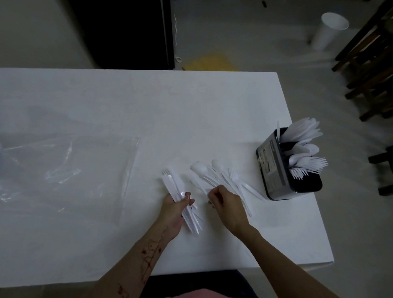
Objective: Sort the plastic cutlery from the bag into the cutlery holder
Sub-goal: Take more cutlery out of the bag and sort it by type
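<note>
Surface: a white table fills most of the view, with pale floor beyond it. A dark panel stands at 12 o'clock, a white cup lies tipped on the floor at 1 o'clock, and dark wooden furniture runs along the edge from 2 to 3 o'clock.

Containers: a clear plastic bag lies flat on the table at 9 o'clock, well apart from the holder; whether it holds anything cannot be told. The black cutlery holder stands upright near the table's edge at 3 o'clock. White pieces stand in it: broad-ended pieces in the far compartment, spoons in the middle, forks with tines up in the near one. A loose pile of white cutlery is fanned on the table just left of the holder, near the centre.

Hands: the left hand is closed round a bundle of cutlery, fork tines showing at its far end, lying along the table at about 11 o'clock from the palm. The right hand rests at the near edge of the loose pile, fingers curled narrow and pinching at the handles; whether a piece is actually gripped cannot be told.
</note>
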`<state>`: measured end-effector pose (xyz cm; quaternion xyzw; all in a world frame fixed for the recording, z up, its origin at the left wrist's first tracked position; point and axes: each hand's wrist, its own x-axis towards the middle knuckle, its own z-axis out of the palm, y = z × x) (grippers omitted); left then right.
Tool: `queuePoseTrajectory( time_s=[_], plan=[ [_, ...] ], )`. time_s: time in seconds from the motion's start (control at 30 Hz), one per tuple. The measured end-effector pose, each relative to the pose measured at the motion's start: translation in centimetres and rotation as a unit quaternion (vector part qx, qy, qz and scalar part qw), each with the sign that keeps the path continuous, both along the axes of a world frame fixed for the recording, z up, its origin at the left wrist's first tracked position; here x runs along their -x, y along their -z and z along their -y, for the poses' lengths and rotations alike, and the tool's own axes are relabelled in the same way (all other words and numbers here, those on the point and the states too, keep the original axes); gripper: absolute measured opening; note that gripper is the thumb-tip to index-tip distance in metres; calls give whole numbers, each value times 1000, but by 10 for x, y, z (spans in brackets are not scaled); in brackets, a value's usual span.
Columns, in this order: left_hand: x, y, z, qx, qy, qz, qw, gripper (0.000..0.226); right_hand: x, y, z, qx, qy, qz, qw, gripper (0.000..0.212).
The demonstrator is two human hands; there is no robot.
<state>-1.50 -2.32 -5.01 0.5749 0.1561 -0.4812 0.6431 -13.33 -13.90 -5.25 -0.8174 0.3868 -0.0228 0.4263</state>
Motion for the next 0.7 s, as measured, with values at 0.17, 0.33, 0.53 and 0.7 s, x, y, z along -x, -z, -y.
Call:
queuePoseTrajectory(
  time_s=[0.17, 0.33, 0.53, 0.7],
  plan=[
    [0, -9, 1, 76, 9, -22, 997, 26, -14, -19, -9, -113, -25, 72, 991, 10],
    [0, -8, 0, 39, -31, 6, 999, 11, -13, -11, -3, 16, 18, 5, 1000, 11],
    [-5, -6, -5, 23, -82, -24, 996, 6, -2, 3, 6, 285, -149, -126, 939, 19],
    [-5, -9, -9, 10, -117, -17, 993, 8, 0, 6, 2, 303, -121, -188, 926, 31]
  ],
)
